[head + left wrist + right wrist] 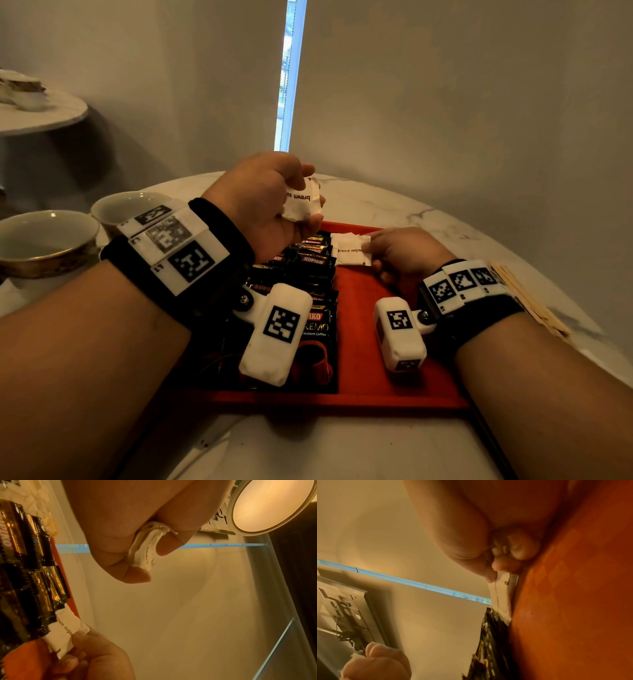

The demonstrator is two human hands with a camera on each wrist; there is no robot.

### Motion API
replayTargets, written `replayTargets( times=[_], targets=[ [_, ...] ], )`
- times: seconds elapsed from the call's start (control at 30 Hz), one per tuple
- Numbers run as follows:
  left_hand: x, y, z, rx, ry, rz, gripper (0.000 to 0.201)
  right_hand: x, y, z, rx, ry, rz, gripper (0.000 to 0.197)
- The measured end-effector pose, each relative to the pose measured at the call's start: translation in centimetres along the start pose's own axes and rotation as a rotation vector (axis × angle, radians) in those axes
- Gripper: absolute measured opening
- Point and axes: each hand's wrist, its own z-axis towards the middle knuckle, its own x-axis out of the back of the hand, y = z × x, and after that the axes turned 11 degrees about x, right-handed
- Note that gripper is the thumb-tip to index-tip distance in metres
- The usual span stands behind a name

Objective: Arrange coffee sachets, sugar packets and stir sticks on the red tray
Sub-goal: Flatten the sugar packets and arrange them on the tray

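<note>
Left hand: raised above the far edge of the tray, fingers and thumb curled round a small bunch of sugar packets; probably a reserve supply, held clear of the laying spot.
Right hand: low on the tray, fingertips pinching the right end of a single brown sugar packet; other fingers tucked under, close to the tray floor in the right wrist view.
Single packet: lying flat at the far middle of the tray, left end touching the coffee row; likely being squared up beside the sachets as the first of a sugar row.
Coffee sachets: black, overlapped in a column down the left half of the tray; overlap saves room and leaves the right half bare for the rest.
Red tray: on the marble table, near edge toward the body; bare floor showing between the two wrists.
Stir sticks: wooden, bundled on the table just right of the tray, partly behind the right wrist; not yet on the tray.
Cups: two, left of the tray, out of the work.
Stage, as judged: coffee done, sugar begun, sticks to come.
Risk: held bunch pinched loosely, could shed a packet onto the sachets.
</note>
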Motion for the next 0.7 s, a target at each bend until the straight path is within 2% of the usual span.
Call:
replayTargets(
  times=[0.27, 0.5, 0.7],
  targets=[
    [-0.06, 0.12, -0.28, 0.003, 0.005, 0.021, 0.025, -0.11, -0.02, 0.17, 0.04, 0.027, -0.043, 0.025],
    [-0.16, 0.05, -0.2, 0.01, 0.003, -0.014, 0.026, -0.09, -0.1, -0.01, 0.053, 0.045, 0.025, 0.022],
    [-0.2, -0.06, -0.16, 0.023, -0.007, -0.054, 0.031, -0.06, -0.12, 0.13, 0.084, 0.073, 0.063, 0.027]
  ],
)
